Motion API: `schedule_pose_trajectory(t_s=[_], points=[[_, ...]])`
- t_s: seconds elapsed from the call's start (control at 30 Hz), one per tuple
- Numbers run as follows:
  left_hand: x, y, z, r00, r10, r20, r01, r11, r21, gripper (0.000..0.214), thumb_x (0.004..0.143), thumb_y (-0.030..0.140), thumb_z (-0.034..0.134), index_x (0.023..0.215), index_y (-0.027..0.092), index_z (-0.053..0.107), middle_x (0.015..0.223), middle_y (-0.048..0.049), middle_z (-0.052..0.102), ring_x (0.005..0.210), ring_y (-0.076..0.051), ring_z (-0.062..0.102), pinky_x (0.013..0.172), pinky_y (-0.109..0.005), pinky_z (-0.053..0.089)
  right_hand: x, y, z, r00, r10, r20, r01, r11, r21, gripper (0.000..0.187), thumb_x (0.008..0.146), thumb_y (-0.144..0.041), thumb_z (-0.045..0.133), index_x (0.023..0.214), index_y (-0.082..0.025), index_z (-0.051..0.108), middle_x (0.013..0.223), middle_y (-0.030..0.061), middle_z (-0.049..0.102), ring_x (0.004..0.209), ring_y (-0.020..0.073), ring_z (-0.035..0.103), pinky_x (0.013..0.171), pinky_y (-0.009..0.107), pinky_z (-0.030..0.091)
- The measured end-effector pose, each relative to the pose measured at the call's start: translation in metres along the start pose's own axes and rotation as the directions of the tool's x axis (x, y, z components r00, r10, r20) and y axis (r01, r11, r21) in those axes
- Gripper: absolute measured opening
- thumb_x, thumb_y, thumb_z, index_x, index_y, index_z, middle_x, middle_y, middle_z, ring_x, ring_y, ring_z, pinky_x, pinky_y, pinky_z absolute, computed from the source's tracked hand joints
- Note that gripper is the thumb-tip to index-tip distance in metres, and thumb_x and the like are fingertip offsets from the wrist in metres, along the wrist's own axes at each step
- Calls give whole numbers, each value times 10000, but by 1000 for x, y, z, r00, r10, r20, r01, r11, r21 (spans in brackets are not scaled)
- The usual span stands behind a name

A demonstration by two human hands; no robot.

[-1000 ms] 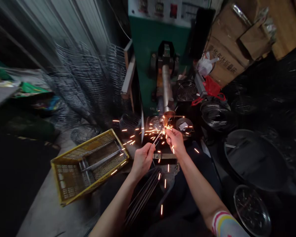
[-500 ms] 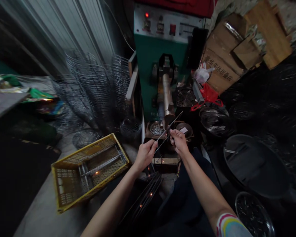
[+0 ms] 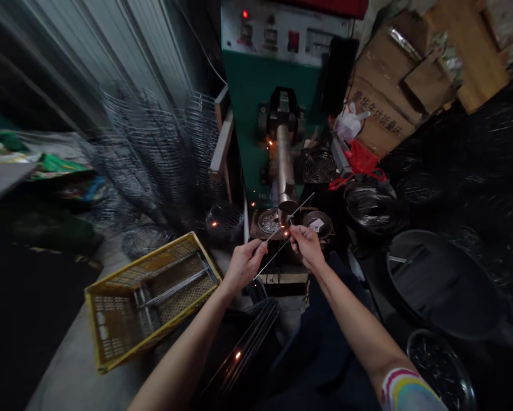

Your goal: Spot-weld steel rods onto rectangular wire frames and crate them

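My left hand (image 3: 243,265) is closed in a pinch on a thin metal rod (image 3: 304,203). The rod slants up to the right, passing by the electrode tip of a spot welder (image 3: 285,165). A second thin rod (image 3: 268,264) runs below it, from under the left hand towards the right fingertips. My right hand (image 3: 307,245) is closed just right of the electrode, its fingers pinched on a small dark piece too hidden to name. Sparks glow where the rods meet the electrode. Beside the tip, a round dish (image 3: 268,221) holds small metal parts.
A yellow crate (image 3: 153,302) with metal rods inside stands at the left. Stacked wire rings (image 3: 149,148) rise behind it. More rods (image 3: 250,342) lie below my hands. On the right are a large dark basin (image 3: 445,291) and a bowl of small parts (image 3: 439,371).
Bright sparks now show at the electrode tip and scatter around the welder. My left hand has shifted slightly left, and the lower rod's end reaches further down-left. The view has shifted a little.
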State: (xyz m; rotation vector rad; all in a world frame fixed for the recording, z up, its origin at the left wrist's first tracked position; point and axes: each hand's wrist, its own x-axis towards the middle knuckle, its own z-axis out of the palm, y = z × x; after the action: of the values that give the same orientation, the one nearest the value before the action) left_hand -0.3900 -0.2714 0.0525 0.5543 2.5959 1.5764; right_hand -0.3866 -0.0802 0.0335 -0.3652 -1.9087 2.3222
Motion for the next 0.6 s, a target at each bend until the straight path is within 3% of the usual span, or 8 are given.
schedule_pose_trajectory(t_s=[0.1, 0.2, 0.3, 0.37, 0.43, 0.5, 0.57, 0.6], points=[[0, 0, 1, 999, 51, -8, -50, 998, 40, 377, 930, 391, 424, 683, 158, 587, 567, 28, 462, 567, -112, 401, 560, -226, 306, -29, 8, -14, 995, 72, 68, -59, 982, -177, 452, 745, -600, 662, 664, -166, 562, 527, -53, 529, 362, 44, 422, 342, 149, 278], [-12, -1, 1, 992, 122, 15, -123, 987, 108, 379, 937, 363, 412, 632, 171, 528, 523, 38, 410, 503, -101, 358, 514, -231, 259, -70, 32, -25, 965, 189, 182, -123, 938, -325, 483, 706, -635, 670, 640, -169, 563, 511, -52, 525, 373, 63, 436, 364, 166, 301], [-41, -4, -8, 977, 206, 55, -213, 940, 266, 318, 934, 308, 420, 658, 187, 522, 526, 25, 444, 481, -109, 383, 510, -244, 234, -113, 66, -28, 919, 274, 284, -140, 899, -415, 479, 715, -634, 657, 621, -173, 568, 507, -47, 514, 419, 83, 441, 414, 186, 326], [-70, -10, -25, 976, 205, 72, -216, 890, 401, 264, 915, 274, 436, 689, 198, 548, 563, -1, 506, 494, -126, 422, 518, -257, 236, -138, 87, -26, 885, 305, 350, -109, 869, -482, 439, 754, -596, 636, 644, -173, 591, 553, -27, 552, 501, 109, 486, 484, 205, 368], [-102, -20, -51, 991, 134, 27, -129, 852, 507, 237, 890, 256, 455, 683, 202, 557, 590, -23, 542, 506, -140, 441, 524, -270, 243, -159, 103, -24, 849, 314, 425, -26, 828, -560, 383, 792, -537, 605, 673, -172, 608, 630, -1, 605, 608, 144, 542, 581, 236, 411], [-135, -37, -86, 994, 29, -106, 36, 826, 563, 246, 873, 269, 472, 649, 201, 548, 578, -25, 534, 504, -143, 433, 527, -276, 252, -174, 114, -22, 806, 328, 493, 72, 773, -631, 323, 817, -473, 561, 707, -175, 622, 700, 21, 644, 693, 176, 580, 658, 266, 426], [-166, -62, -124, 937, -69, -342, 256, 802, 540, 296, 868, 320, 491, 603, 196, 536, 530, -9, 483, 488, -136, 403, 528, -276, 257, -182, 120, -20, 761, 365, 537, 143, 713, -687, 269, 831, -411, 523, 754, -179, 637, 763, 39, 675, 750, 200, 607, 707, 286, 431], [-180, -76, -143, 871, -112, -479, 364, 801, 475, 321, 862, 351, 505, 585, 192, 538, 510, -1, 458, 486, -132, 395, 528, -272, 263, -184, 121, -18, 740, 385, 551, 167, 689, -705, 253, 836, -390, 511, 775, -182, 641, 790, 46, 687, 773, 208, 618, 725, 293, 434]])
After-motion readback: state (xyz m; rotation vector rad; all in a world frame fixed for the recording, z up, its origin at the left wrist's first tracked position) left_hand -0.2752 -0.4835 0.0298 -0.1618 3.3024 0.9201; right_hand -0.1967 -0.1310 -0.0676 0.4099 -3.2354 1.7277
